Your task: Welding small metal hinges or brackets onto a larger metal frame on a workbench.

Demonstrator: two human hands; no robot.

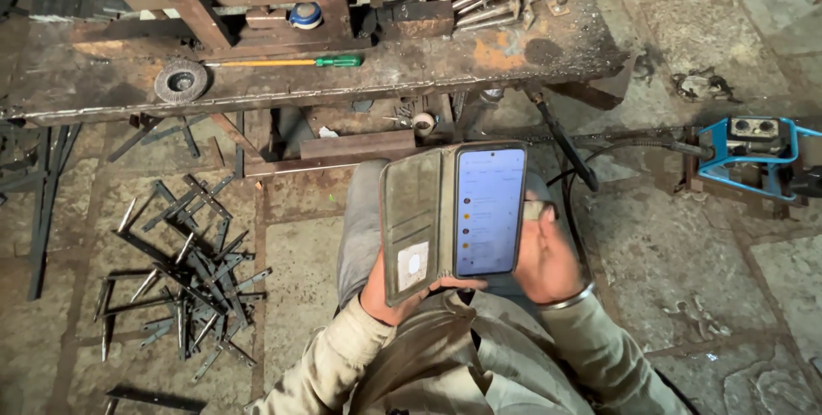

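Phone (488,209) in open flip case (415,235), held over lap, left hand (385,291) pinching case bottom, right hand (544,261) wrapped round phone edge; risk: loose pinch, slip onto stone floor (685,278) or metal offcuts (193,278).

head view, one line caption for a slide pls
Both hands, left hand and right hand, hold a lit smartphone in a grey folio case before a rusty steel workbench.

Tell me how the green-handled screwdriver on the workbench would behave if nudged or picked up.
The screwdriver looks stiff, with a straight shaft. Its rounded handle would probably let it roll on the flat, rusty workbench. It lies alone, so picking it up likely disturbs nothing.
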